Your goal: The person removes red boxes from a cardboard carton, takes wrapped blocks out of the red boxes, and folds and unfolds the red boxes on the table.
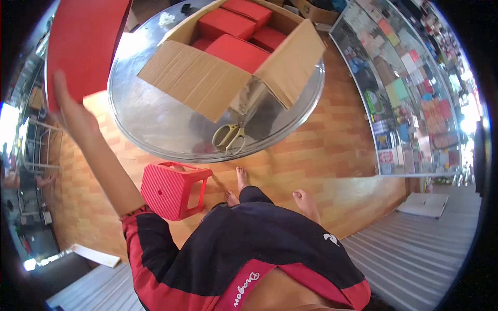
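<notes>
Finding one: my left hand (75, 116) grips a long red cardboard box (85, 46) by its near end, thumb laid along the face, the remaining fingers mostly hidden behind it. The box is raised to the left of the carton, apart from it, and its far end runs out of view. My right hand (307, 202) is low beside my right side, seemingly curled with nothing visible in it; I cannot tell how firmly its fingers are pressed together.

Progress: the brown cardboard carton (194, 78) stands unsealed on the round metal table (155, 137), and at least five further red boxes (237, 52) lie inside. One box is outside, in my grasp. I judge the work to be partway, with the handheld box not yet set down; the carton's full count cannot be verified.

Edges and room: the near flap leans outward over the tabletop, and the right flap slants toward the table's right rim. Scissors (228, 137) lie at the carton's near corner, handles close to the near rim. Tabletop metal shows between the near flap and the left rim, which gives some lateral room. A red plastic stool (163, 192) stands below the near rim; a glass display case (404, 88) bounds the right, across the wooden floor (337, 129).
</notes>
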Action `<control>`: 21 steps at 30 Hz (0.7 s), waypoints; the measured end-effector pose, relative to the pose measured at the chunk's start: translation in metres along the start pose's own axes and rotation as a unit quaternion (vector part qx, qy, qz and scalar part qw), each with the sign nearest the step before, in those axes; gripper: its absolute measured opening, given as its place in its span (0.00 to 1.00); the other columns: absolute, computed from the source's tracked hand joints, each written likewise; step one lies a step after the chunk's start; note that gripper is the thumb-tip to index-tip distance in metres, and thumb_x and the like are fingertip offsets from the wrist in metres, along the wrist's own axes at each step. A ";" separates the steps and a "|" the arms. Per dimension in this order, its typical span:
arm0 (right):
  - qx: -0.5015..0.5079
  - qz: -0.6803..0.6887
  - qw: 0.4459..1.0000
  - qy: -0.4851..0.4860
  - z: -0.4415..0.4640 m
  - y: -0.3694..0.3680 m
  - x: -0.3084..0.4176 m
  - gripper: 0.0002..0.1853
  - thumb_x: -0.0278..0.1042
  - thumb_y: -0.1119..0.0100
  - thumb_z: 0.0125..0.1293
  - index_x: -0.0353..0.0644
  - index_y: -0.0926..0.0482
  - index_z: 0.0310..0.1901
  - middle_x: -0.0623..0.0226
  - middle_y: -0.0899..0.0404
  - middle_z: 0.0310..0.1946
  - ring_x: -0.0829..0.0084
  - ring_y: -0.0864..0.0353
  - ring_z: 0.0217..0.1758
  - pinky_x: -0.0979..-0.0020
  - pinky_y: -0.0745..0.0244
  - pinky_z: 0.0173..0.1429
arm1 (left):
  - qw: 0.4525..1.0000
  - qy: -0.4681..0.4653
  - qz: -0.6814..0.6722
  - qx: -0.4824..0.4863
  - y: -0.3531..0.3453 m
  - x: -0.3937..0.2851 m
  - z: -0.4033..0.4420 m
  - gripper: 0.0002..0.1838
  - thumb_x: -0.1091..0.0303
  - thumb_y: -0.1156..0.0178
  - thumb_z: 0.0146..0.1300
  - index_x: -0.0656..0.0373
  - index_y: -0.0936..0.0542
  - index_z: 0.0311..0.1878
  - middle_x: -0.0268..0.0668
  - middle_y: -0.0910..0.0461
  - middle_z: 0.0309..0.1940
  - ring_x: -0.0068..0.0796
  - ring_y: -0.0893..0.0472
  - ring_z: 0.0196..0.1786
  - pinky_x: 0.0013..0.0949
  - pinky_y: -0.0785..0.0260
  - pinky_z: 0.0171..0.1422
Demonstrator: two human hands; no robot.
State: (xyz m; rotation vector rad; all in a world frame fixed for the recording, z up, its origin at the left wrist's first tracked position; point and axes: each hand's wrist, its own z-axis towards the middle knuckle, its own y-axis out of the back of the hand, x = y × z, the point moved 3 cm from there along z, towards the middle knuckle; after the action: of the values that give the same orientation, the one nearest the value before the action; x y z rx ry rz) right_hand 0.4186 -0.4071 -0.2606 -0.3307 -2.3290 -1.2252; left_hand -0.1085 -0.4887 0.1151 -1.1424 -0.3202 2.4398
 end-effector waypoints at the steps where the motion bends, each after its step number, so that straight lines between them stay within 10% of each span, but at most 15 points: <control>1: 0.007 -0.009 1.000 0.010 0.011 -0.006 0.002 0.16 0.46 0.49 0.59 0.42 0.24 0.41 0.59 0.21 0.30 0.60 0.22 0.35 0.64 0.29 0.39 | 1.000 -0.020 0.013 -0.012 0.021 -0.003 -0.005 0.21 0.64 0.40 0.56 0.63 0.30 0.50 0.40 0.27 0.48 0.31 0.26 0.48 0.32 0.34 0.52; 11: 0.193 0.008 0.967 0.166 0.126 0.004 0.133 0.25 0.54 0.53 0.61 0.37 0.27 0.45 0.59 0.22 0.37 0.66 0.22 0.39 0.67 0.29 0.42 | 0.840 0.413 0.128 -0.329 0.182 0.059 -0.144 0.29 0.50 0.47 0.59 0.57 0.36 0.59 0.35 0.35 0.57 0.29 0.34 0.59 0.33 0.40 0.60; 15: 0.389 0.263 0.883 -0.027 0.144 0.004 0.130 0.29 0.60 0.58 0.62 0.39 0.31 0.50 0.61 0.25 0.44 0.68 0.24 0.43 0.69 0.30 0.44 | 0.828 0.454 0.117 -0.309 0.195 0.100 -0.181 0.28 0.50 0.46 0.59 0.57 0.34 0.57 0.35 0.33 0.56 0.30 0.33 0.57 0.33 0.38 0.56; 16: 0.383 0.402 0.821 -0.133 0.143 0.000 0.127 0.30 0.61 0.59 0.62 0.41 0.32 0.52 0.62 0.26 0.46 0.67 0.25 0.45 0.69 0.30 0.45 | 0.827 0.469 0.116 -0.287 0.194 0.114 -0.181 0.28 0.51 0.45 0.58 0.58 0.35 0.57 0.35 0.33 0.56 0.30 0.32 0.57 0.34 0.37 0.55; 21: 0.241 0.417 0.858 -0.180 0.122 -0.012 0.126 0.27 0.57 0.59 0.64 0.40 0.36 0.52 0.58 0.28 0.44 0.64 0.27 0.47 0.65 0.30 0.46 | 0.827 0.482 0.124 -0.263 0.168 0.171 -0.158 0.36 0.53 0.41 0.56 0.62 0.44 0.61 0.40 0.34 0.54 0.30 0.32 0.54 0.32 0.36 0.52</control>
State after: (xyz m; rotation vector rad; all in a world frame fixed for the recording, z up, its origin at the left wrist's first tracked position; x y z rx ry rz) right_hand 0.2686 -0.3146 -0.2618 -1.2955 -2.2414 -0.1511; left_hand -0.1312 -0.5528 -0.1641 -2.5947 -0.5383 1.6317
